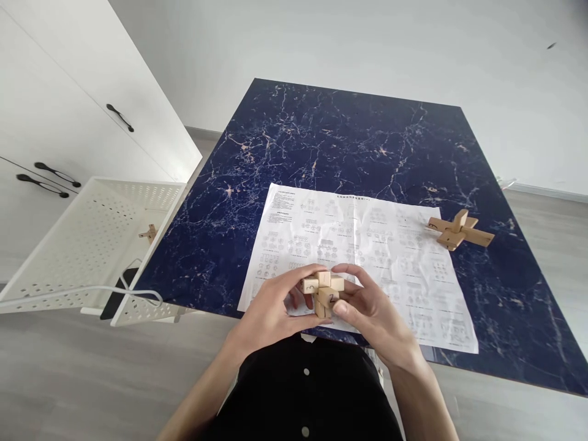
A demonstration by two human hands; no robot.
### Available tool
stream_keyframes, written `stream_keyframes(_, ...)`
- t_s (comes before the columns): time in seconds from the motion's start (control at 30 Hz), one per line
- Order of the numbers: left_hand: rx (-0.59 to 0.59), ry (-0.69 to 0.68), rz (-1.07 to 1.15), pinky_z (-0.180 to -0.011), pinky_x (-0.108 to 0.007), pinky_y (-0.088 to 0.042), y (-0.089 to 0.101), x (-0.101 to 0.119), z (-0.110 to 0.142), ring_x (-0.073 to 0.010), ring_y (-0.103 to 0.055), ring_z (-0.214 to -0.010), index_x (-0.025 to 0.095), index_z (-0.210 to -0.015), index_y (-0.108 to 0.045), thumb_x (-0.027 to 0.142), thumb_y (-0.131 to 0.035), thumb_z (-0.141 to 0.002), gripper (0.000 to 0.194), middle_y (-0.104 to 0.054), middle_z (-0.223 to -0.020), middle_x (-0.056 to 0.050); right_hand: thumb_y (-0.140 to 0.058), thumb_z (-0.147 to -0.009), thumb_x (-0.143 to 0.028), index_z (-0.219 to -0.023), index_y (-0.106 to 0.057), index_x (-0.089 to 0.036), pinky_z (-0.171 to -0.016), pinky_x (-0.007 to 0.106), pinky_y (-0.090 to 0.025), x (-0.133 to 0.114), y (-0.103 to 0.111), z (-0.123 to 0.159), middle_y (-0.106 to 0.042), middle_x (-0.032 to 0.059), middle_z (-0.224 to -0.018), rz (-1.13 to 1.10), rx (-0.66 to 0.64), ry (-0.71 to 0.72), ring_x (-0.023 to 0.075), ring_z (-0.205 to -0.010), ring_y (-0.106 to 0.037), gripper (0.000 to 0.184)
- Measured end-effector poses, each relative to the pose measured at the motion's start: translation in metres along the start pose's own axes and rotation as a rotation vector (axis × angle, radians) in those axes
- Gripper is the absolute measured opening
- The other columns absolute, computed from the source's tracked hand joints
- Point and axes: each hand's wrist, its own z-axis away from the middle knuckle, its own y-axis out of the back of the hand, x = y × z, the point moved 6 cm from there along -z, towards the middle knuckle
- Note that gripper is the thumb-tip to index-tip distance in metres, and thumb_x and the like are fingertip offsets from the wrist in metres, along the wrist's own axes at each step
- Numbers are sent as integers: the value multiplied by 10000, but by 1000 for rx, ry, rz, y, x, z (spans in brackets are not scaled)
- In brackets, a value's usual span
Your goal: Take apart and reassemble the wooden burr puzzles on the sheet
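Between my two hands is a wooden burr puzzle, made of interlocking light blocks with handwritten numbers such as 2 and 3. My left hand grips it from the left, thumb along the bottom and fingers at the top. From the right, my right hand pinches it, with the thumb by the block marked 2. Some fingertips are hidden behind the blocks. Under the hands lies a creased white instruction sheet with small printed diagrams. A second wooden puzzle, with crossed flat pieces, rests on the sheet's right edge.
The dark blue marble-patterned table carries all this. At its left stands a white perforated basket holding a small wooden piece and a black object. A white cable crosses the basket. White cabinets stand behind it.
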Motion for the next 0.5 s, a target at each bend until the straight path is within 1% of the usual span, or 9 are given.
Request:
stream_keyframes(0.13, -4, 22, 82, -915, -368, -651, 2, 1, 0, -258, -767, -1083, 319, -1478, -628, 360, -926, -861, 686, -771, -1297, -44, -645, -1080, -554, -1386, -665, -321, -1017, 475, -622, -7, 3, 3, -783, 94, -1296, 237, 17, 147, 311, -1180, -764, 385)
stream_keyframes(0.23, -25, 10, 164, -931, -397, -669, 4, 2, 0, -274, -768, -1095, 316, -1475, -634, 339, -960, -815, 737, -769, -1296, -56, -608, -1104, -508, -1377, -700, -322, -1013, 484, -614, -14, 8, 4, -776, 93, -1309, 433, 49, 244, 333, -1203, -744, 344)
stream_keyframes(0.33, -33, -5, 194, -885, -392, -681, 4, 3, 0, -250, -761, -1018, 314, -1452, -649, 328, -968, -802, 724, -762, -1232, -51, -641, -1092, -436, -1301, -720, -317, -911, 442, -620, -21, 10, 4, -762, 93, -1276, 616, 107, 352, 311, -1106, -743, 253)
stream_keyframes(0.4, -25, -39, 163, -902, -406, -677, 5, 4, -1, -259, -741, -1053, 321, -1425, -666, 343, -969, -803, 692, -735, -1260, -64, -595, -1111, -429, -1190, -729, -290, -783, 407, -597, -22, 7, 3, -743, 103, -1186, 655, 101, 384, 276, -957, -719, 209)
stream_keyframes(0.43, -19, -63, 136, -925, -421, -671, 6, 5, -1, -272, -727, -1091, 325, -1412, -677, 353, -971, -804, 676, -716, -1295, -75, -550, -1129, -441, -1114, -723, -276, -718, 390, -566, -20, 5, 2, -726, 101, -1109, 642, 81, 376, 254, -870, -685, 239)
stream_keyframes(0.5, -20, -98, 81, -961, -447, -661, 6, 6, -2, -284, -710, -1128, 334, -1398, -691, 372, -969, -810, 651, -680, -1364, -92, -461, -1156, -485, -961, -671, -261, -636, 364, -491, -14, 0, 1, -657, 69, -930, 563, 28, 310, 214, -731, -587, 364)
